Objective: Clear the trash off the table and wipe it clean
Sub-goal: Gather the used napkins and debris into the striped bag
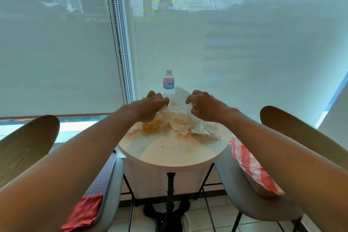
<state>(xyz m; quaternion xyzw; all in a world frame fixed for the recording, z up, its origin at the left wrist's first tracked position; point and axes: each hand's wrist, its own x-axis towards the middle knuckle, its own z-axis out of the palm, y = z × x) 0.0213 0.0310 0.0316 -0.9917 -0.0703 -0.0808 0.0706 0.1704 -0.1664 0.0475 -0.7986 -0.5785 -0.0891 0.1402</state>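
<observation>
1. Table [169, 158]: round, pale top on a black pedestal, standing before a window with lowered roller blinds [244, 52]; orange-tinted smears marked the near part of its surface.
2. Trash pile [188, 124]: crumpled white paper and wrappers heaped on the far half of the table, with an orange item [151, 126] at its left edge.
3. Water bottle [168, 84]: clear, white cap, blue-and-red label, upright at the far edge of the table, just behind the pile.
4. Left hand [150, 106]: palm down on the left side of the pile, fingers curled into the crumpled paper.
5. Right hand [204, 106]: fingers curled, pinching a raised white sheet at the right side of the pile.
6. Left chair [111, 184]: grey seat, wooden back, bearing a red cloth [84, 211] and a checked cloth.
7. Right chair [250, 199]: grey seat, bearing a red-and-white striped plastic bag [252, 167].
</observation>
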